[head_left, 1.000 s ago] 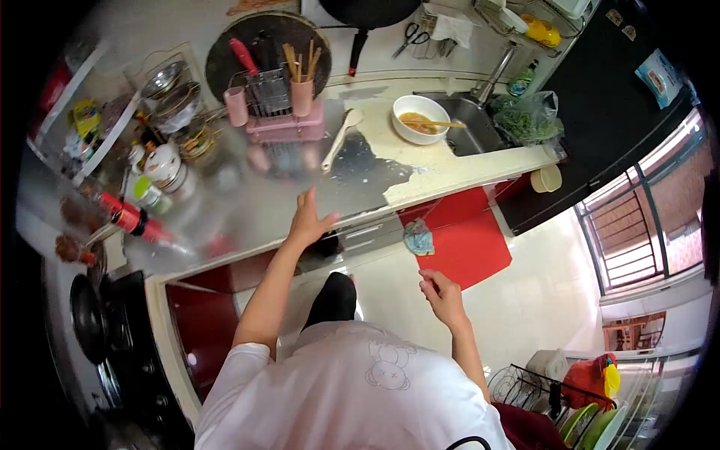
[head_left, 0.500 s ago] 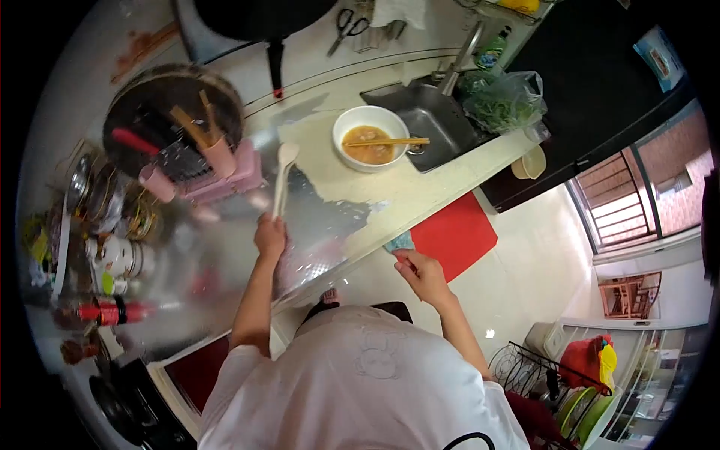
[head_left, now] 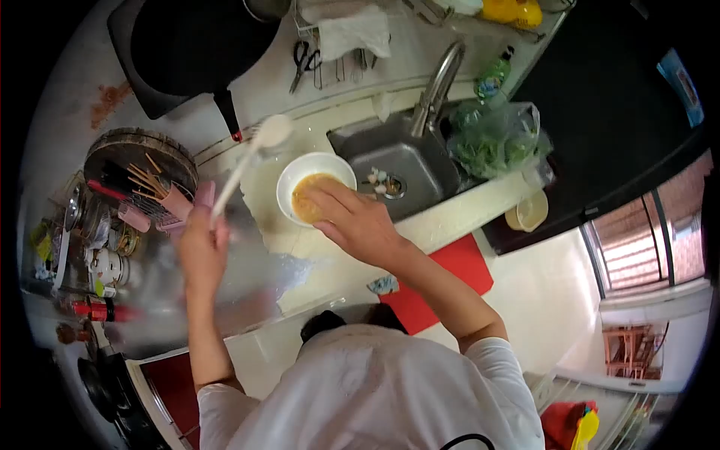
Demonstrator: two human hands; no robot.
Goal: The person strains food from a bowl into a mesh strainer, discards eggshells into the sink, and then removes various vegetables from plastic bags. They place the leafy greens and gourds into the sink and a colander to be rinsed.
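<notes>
My left hand (head_left: 202,244) is closed round the handle of a long pale spoon (head_left: 238,176), lifted with its round head up and away from me, blurred by motion. A white bowl (head_left: 282,196) holding a yellow-orange liquid like beaten egg stands on the counter left of the sink. My right hand (head_left: 352,221) covers its right side, fingers bent together over the liquid and thumb at the near rim. Whatever those fingers grip is hidden beneath the hand, and the chopsticks do not show.
The metal sink (head_left: 442,169) has food scraps near its drain. Past it sit bagged greens (head_left: 499,146) and a green soap bottle (head_left: 491,79). A pan (head_left: 195,52) is at the back, with a round chopping board (head_left: 120,146) and pink utensil holder (head_left: 174,204) to the left.
My left hand has raised the spoon off the counter. My right hand has come from the counter's front edge over the bowl, where chopsticks lay across the rim. The view has shifted.
</notes>
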